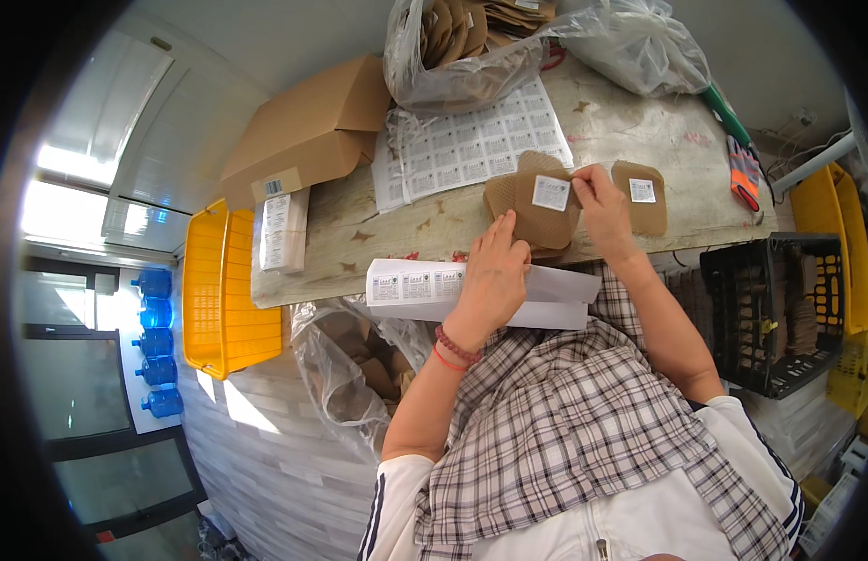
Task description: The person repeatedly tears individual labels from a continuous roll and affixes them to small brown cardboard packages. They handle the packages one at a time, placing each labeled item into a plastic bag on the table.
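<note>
A brown corrugated cardboard piece [535, 222] with rounded corners lies on a small stack of like pieces [496, 198]. A white printed label [551, 193] is on its face. My right hand [604, 208] pinches the piece's right edge, close beside the label. My left hand [495, 266] rests on the stack's near left edge, fingers stretched out over the cardboard. Under the left wrist, a strip of label sheet [411, 287] hangs over the table's front edge, with several labels on its left part. Another labelled cardboard piece [651, 217] lies right of my right hand.
Larger label sheets [471, 142] lie behind the stack. A clear bag [462, 79] of brown pieces and a cardboard box [308, 126] stand farther back. A yellow crate [219, 290] is at left, a black crate [771, 318] at right. An open plastic bag [336, 374] sits below the table.
</note>
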A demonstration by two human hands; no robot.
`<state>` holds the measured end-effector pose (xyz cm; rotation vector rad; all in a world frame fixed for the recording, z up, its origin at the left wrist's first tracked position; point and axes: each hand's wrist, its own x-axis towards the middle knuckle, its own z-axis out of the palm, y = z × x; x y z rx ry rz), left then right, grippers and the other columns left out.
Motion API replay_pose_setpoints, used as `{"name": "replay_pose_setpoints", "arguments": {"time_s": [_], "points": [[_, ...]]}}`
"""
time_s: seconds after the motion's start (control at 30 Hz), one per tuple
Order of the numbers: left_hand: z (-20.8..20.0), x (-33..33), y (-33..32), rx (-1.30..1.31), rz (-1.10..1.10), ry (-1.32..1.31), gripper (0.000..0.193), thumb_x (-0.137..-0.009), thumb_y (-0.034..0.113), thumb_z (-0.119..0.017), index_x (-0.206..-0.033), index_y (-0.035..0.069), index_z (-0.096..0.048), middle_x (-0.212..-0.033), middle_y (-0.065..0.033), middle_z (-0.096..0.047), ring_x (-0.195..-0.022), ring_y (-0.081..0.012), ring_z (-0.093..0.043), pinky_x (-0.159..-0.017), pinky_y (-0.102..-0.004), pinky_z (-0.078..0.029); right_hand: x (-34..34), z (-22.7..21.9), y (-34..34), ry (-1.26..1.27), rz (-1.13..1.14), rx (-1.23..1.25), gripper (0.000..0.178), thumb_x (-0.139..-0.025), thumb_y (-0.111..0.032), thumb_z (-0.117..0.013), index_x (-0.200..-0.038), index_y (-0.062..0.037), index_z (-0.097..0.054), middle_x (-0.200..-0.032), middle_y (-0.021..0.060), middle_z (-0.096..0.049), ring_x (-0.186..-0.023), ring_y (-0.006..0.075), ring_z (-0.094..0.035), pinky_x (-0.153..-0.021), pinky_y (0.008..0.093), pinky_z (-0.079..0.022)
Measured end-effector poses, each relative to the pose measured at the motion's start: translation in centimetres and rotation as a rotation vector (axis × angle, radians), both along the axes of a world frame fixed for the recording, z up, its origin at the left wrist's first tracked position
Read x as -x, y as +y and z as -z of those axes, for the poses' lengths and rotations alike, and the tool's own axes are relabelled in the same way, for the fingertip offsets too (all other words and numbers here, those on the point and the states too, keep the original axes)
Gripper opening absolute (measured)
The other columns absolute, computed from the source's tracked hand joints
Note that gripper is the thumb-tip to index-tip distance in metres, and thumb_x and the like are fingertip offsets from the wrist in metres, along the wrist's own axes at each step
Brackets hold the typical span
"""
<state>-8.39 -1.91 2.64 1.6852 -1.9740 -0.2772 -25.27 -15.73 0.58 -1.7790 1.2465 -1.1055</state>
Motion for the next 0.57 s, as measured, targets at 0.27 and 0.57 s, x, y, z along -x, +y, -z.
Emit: {"name": "replay_pose_setpoints", "arguments": {"time_s": [0.27, 0.57], "points": [[0.1, 0.6, -0.4, 0.084, -0.037, 0.052, 0.005, -0.086, 0.004, -0.063, -0.09, 0.002, -0.06, -0.136, -0.0216, -0.057, -0.128, -0.04, -0.051, -0.105, -0.0481, -0.04, 10.5, -0.6, -7.9, 0.369, 0.334, 0.143, 0.019, -0.099, -0.016, -0.061, -0.115, -0.0059, -0.064, -0.102, 0.0146, -0.071, -0.097, 0.0305, -0.068, -0.083, 0.0381, -0.053], [-1.5, 3.1, 1.4, -0.117, -0.16, 0.268, 0.01, -0.085, 0.007, -0.067, -0.093, 0.003, -0.062, -0.122, -0.0185, -0.061, -0.112, -0.0346, -0.057, -0.096, -0.0474, -0.044, 3.5, -2.7, 7.5, 0.306, -0.271, 0.42, 0.042, -0.072, -0.012, -0.085, -0.11, -0.0128, -0.068, -0.105, 0.0106, -0.072, -0.104, 0.0304, -0.069, -0.089, 0.04, -0.055]]}}
